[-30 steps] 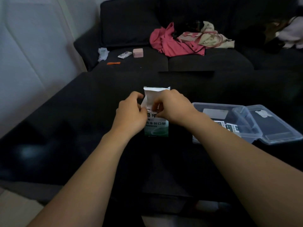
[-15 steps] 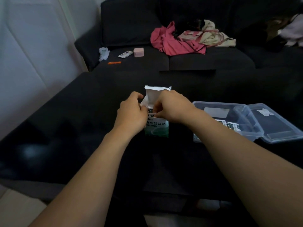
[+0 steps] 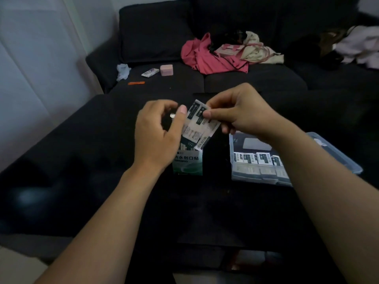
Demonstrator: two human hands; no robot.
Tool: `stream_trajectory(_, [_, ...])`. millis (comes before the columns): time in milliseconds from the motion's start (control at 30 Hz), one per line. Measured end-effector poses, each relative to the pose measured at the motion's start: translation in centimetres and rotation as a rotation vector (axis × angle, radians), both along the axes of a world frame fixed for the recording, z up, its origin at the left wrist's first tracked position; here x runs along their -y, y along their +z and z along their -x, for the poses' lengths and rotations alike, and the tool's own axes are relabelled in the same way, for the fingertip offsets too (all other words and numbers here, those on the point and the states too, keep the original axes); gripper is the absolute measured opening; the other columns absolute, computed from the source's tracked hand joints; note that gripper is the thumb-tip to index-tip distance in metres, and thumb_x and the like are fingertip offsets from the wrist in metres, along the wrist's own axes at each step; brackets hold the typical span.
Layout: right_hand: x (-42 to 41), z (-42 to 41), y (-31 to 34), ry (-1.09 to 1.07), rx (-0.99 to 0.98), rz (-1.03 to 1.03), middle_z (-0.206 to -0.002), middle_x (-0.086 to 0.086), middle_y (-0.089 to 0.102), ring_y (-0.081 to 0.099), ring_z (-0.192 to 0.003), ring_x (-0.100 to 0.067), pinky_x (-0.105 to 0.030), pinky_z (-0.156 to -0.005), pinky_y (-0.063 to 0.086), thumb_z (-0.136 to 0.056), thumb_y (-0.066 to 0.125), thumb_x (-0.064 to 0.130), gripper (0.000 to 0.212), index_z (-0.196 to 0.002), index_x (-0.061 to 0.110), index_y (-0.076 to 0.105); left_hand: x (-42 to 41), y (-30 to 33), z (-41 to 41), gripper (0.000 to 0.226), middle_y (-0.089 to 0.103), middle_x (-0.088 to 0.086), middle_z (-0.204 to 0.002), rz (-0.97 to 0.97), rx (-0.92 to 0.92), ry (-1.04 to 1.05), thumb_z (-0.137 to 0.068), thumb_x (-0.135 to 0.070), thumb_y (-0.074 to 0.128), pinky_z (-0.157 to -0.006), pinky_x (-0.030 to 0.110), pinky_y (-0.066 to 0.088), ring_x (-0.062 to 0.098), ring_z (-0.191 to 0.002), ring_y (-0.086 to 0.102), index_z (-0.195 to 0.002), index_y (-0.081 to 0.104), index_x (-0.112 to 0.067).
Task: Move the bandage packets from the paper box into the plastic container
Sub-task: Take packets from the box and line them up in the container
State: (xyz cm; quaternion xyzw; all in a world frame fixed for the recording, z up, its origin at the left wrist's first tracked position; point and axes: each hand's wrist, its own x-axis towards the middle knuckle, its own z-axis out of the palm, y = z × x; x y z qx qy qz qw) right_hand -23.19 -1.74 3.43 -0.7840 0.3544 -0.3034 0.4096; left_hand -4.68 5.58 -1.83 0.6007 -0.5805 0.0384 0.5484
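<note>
Two bare forearms reach in from the near edge over a dark counter (image 3: 82,160). Paper box (image 3: 188,162) stands upright mid-counter, green and white, printed face toward the camera. Just above its top, the right hand (image 3: 242,113) pinches a small fan of bandage packets (image 3: 200,125) between thumb and curled fingers, their lower ends hanging down at the box mouth. Left hand (image 3: 158,136) hovers beside the packets, fingers loosely curled, thumb tip at the packets' left edge; whether it truly grips them I cannot tell. Right of the box, partly behind the right forearm, sits the clear plastic container (image 3: 235,173), more packets lying flat inside in a row. Beyond the counter, a dark sofa (image 3: 256,78) carries a pink garment (image 3: 205,58), a small pink box (image 3: 166,70) and a crumpled white tissue (image 3: 123,70).
</note>
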Motion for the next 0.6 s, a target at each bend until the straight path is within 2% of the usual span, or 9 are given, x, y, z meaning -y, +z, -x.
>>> stream_trajectory(100, [0.1,1.1,-0.6,0.065,0.075,-0.096,-0.078,-0.018,0.07,0.052,-0.05,-0.012,-0.019,-0.042,0.044,-0.091,0.069,0.011,0.016,-0.101,0.0,0.073,-0.3,0.3,1.5,0.019,0.067,-0.005,-0.09,-0.049,0.032,-0.224,-0.1,-0.03,0.058,-0.07,0.028,0.052,0.009,-0.08,0.064,-0.101,0.071,-0.016])
stream_trajectory(167, [0.3,1.5,-1.0,0.067,0.122,-0.14,-0.077,-0.017,0.067,0.052,-0.05,-0.011,-0.018,-0.042,0.045,-0.09,0.069,0.009,0.016,-0.102,-0.002,0.072,-0.4,0.1,2.6,0.02,0.066,-0.002,-0.078,-0.182,-0.059,-0.346,-0.104,-0.022,0.052,-0.059,0.031,0.049,0.008,-0.066,0.061,-0.097,0.069,-0.013])
stream_trajectory(200, [0.4,1.6,-1.1,0.055,0.142,-0.161,-0.078,-0.017,0.067,0.053,-0.05,-0.01,-0.017,-0.043,0.045,-0.089,0.07,0.008,0.017,-0.102,-0.003,0.072,-0.4,0.1,3.1,0.023,0.065,0.001,-0.076,-0.265,-0.178,-0.392,-0.107,-0.021,0.048,-0.055,0.032,0.05,0.009,-0.063,0.061,-0.099,0.067,-0.011])
stream_trajectory(300, [0.6,2.2,-1.4,-0.006,0.179,-0.232,-0.075,-0.011,0.067,0.056,-0.05,-0.009,-0.017,-0.045,0.048,-0.081,0.076,0.003,0.026,-0.106,-0.001,0.071,-0.5,0.6,5.0,0.025,0.072,0.005,-0.086,-0.539,-0.705,-0.52,-0.11,-0.023,0.039,-0.043,0.028,0.054,0.014,-0.063,0.071,-0.109,0.064,-0.018])
stream_trajectory(400, [0.8,2.7,-1.8,-0.08,0.184,-0.312,-0.076,-0.009,0.065,0.056,-0.049,-0.008,-0.016,-0.043,0.046,-0.078,0.079,-0.001,0.034,-0.11,0.0,0.07,-0.3,0.8,6.1,0.026,0.076,0.006,-0.087,-0.639,-0.894,-0.541,-0.11,-0.021,0.038,-0.043,0.027,0.055,0.019,-0.066,0.074,-0.12,0.061,-0.018])
stream_trajectory(500, [0.9,3.3,-2.0,-0.122,0.193,-0.382,-0.077,-0.007,0.065,0.051,-0.049,-0.006,-0.014,-0.039,0.039,-0.078,0.079,-0.002,0.034,-0.111,0.0,0.07,0.0,1.0,6.6,0.029,0.077,0.007,-0.086,-0.676,-0.972,-0.554,-0.11,-0.025,0.039,-0.047,0.029,0.059,0.019,-0.067,0.075,-0.128,0.059,-0.015])
stream_trajectory(600, [0.8,3.9,-2.0,-0.127,0.194,-0.433,-0.08,-0.008,0.066,0.05,-0.05,-0.005,-0.012,-0.041,0.04,-0.079,0.077,-0.001,0.034,-0.112,0.002,0.07,0.1,1.0,7.4,0.031,0.075,0.01,-0.087,-0.75,-0.978,-0.619,-0.106,-0.036,0.047,-0.051,0.028,0.059,0.019,-0.071,0.075,-0.125,0.059,-0.015])
